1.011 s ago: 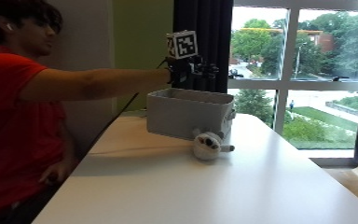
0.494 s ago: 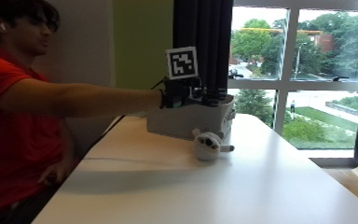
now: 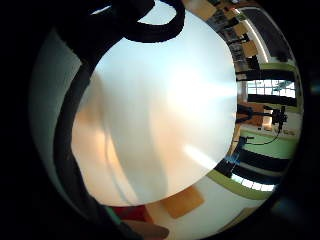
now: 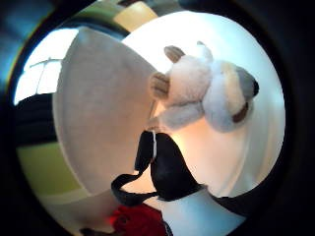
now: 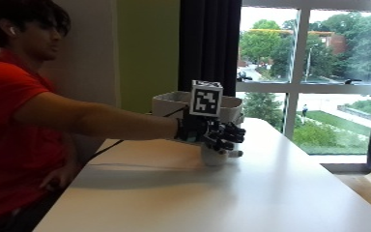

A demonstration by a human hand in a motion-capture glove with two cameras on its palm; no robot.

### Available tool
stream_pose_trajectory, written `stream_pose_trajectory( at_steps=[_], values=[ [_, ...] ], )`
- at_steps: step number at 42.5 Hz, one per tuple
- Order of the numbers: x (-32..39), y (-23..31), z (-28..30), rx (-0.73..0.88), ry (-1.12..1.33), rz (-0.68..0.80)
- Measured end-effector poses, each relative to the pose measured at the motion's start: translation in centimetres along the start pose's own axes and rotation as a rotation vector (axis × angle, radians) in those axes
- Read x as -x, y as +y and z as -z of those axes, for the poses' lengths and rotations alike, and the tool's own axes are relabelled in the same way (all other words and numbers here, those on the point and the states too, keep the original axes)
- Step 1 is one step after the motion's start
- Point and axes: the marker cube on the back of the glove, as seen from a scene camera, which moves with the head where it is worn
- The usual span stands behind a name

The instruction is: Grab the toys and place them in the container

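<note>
On the white table: the landmark is the grey fabric bin-shaped container (image 5: pixel 173 104), standing at the far end by the window.
Toy location: a small white plush toy with tan ears and a grey-and-brown muzzle (image 4: pixel 206 91) lies on the white tabletop (image 5: pixel 249 193) just in front of the container's near wall; in the outside view only its lower part (image 5: pixel 215 157) shows under the hand.
Hand position: the black-gloved right hand (image 5: pixel 210 133) hovers directly above the plush toy, in front of the container, arm stretched out from the person in the red shirt.
Hand state: fingers spread and slightly curled downward, holding nothing; no contact with the plush toy is visible, and the thumb-side palm view shows clear tabletop between glove strap and toy.
Risk 1: the toy sits close against the container wall, so fingers descending on the far side may catch the wall and push the container away instead of closing round the toy.
Risk 2: the plush toy is soft and rounded; a pinch on an ear or limb only could let it slip off during the lift over the rim.
Risk 3: the lift must clear the container's rim; a low carry would likely knock the toy against the wall.
</note>
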Motion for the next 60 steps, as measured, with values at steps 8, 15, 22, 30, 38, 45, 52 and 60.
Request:
stream_pose_trajectory(
  at_steps=[8, 15, 22, 30, 38, 45, 52, 60],
  values=[
    [0.9, -1.4, -2.3, 0.044, -0.037, 0.045],
    [1.7, -1.9, -3.1, 0.062, -0.078, 0.071],
    [2.3, -2.1, -3.2, 0.055, -0.022, 0.087],
    [2.6, -2.2, -4.0, 0.071, 0.06, 0.074],
    [3.4, -2.2, -3.3, 0.005, 0.107, 0.088],
    [4.3, -2.5, -3.0, -0.062, 0.085, 0.037],
    [4.7, -2.1, -4.0, 0.09, 0.104, 0.051],
    [4.8, -2.2, -4.2, 0.092, 0.192, -0.015]
  ],
)
